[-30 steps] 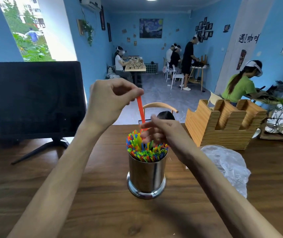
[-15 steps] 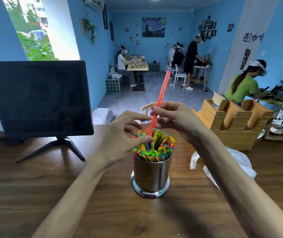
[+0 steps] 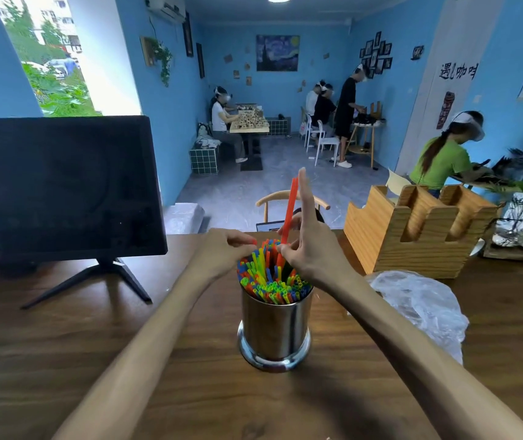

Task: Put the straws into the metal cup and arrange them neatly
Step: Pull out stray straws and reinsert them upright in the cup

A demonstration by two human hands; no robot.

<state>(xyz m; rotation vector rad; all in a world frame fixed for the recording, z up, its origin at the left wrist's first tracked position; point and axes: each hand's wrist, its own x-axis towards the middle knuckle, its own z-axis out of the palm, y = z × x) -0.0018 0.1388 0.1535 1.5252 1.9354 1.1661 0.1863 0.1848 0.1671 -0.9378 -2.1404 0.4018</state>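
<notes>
At the centre of the frame the metal cup (image 3: pixel 275 331) stands on the wooden table (image 3: pixel 63 360), packed with coloured straws (image 3: pixel 272 281). The right hand (image 3: pixel 312 249) pinches an orange straw (image 3: pixel 289 214) rising above the bundle, one finger straight up. The left hand (image 3: pixel 225 254), fingers curled, touches the straw tops.

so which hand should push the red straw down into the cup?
Right. The right hand already pinches the red straw above the cup; the left hand is only at the other straws' tops.
</notes>
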